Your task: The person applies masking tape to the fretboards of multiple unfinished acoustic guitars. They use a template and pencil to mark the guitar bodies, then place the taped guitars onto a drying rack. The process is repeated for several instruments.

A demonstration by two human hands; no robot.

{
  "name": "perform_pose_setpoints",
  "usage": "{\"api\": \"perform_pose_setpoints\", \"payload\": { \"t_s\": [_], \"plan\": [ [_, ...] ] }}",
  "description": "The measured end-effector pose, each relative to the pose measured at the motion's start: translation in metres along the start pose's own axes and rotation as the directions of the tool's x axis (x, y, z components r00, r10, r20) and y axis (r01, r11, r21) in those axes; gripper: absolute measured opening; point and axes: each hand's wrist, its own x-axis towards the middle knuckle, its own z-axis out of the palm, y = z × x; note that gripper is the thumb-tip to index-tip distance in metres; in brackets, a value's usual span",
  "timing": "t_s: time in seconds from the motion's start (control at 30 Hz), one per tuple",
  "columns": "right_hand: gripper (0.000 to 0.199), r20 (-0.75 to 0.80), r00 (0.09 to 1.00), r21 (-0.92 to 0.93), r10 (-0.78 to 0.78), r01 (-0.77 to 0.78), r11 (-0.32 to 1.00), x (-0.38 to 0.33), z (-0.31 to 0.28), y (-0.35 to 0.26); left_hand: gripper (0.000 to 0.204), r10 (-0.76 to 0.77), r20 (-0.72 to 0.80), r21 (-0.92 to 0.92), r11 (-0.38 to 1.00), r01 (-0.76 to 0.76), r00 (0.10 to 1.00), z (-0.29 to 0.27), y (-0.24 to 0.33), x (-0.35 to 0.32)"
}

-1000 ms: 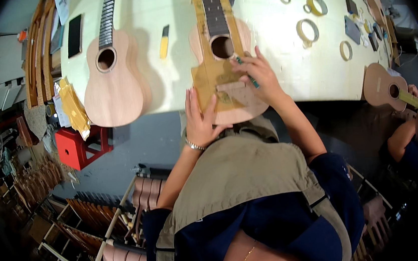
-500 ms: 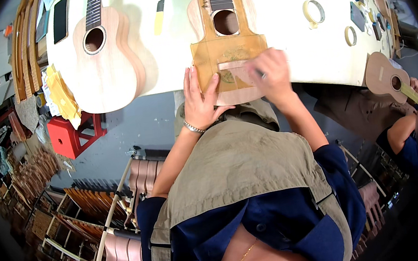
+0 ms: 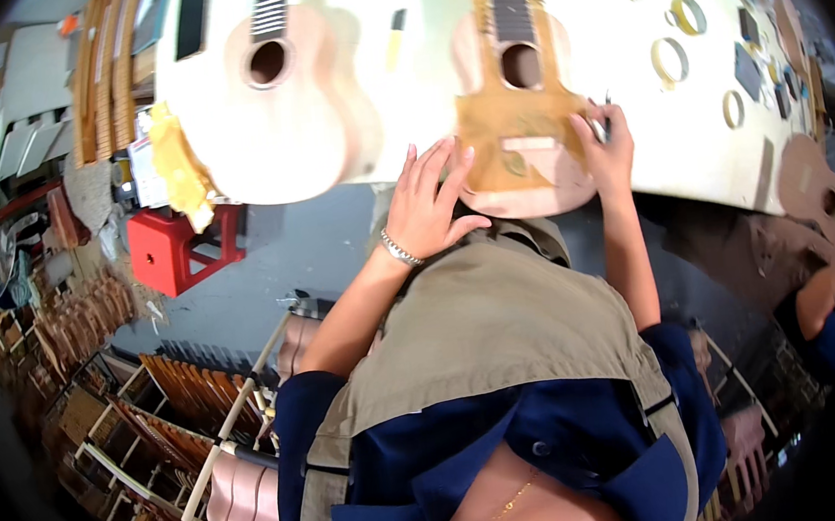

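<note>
A pale wooden ukulele (image 3: 527,202) lies on the bench with its neck pointing away from me. Over its top sits a yellow-brown translucent template (image 3: 479,119), with a rectangular slot near the bridge area and a cut-out around the soundhole. My left hand (image 3: 424,205), fingers spread, is at the left edge of the body; whether its fingertips press on the template I cannot tell. At the right edge of the body, my right hand (image 3: 610,150) pinches a slim, dark, pen-like tool (image 3: 601,127), largely covered by the fingers.
A second ukulele (image 3: 290,132) lies to the left, near a dark phone (image 3: 191,21) and yellow paper (image 3: 179,168). Tape rings (image 3: 670,61) are scattered at right. A red stool (image 3: 171,254) stands below the bench. Another person's arm (image 3: 816,303) shows at far right.
The whole view has shifted, carrying the bench rightward in the picture. My right hand has gone from above the template's slot to the body's right edge. My left hand has slid off the template's face.
</note>
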Motion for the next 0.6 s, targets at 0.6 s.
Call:
{"api": "perform_pose_setpoints", "payload": {
  "t_s": [0.6],
  "plan": [
    [0.029, -0.022, 0.956, 0.588, 0.293, -0.224, 0.777, -0.003, 0.223, -0.162, 0.09, -0.262, -0.224, -0.237, 0.949, 0.208, 0.939, -0.113, -0.155, -0.07]
  ]
}}
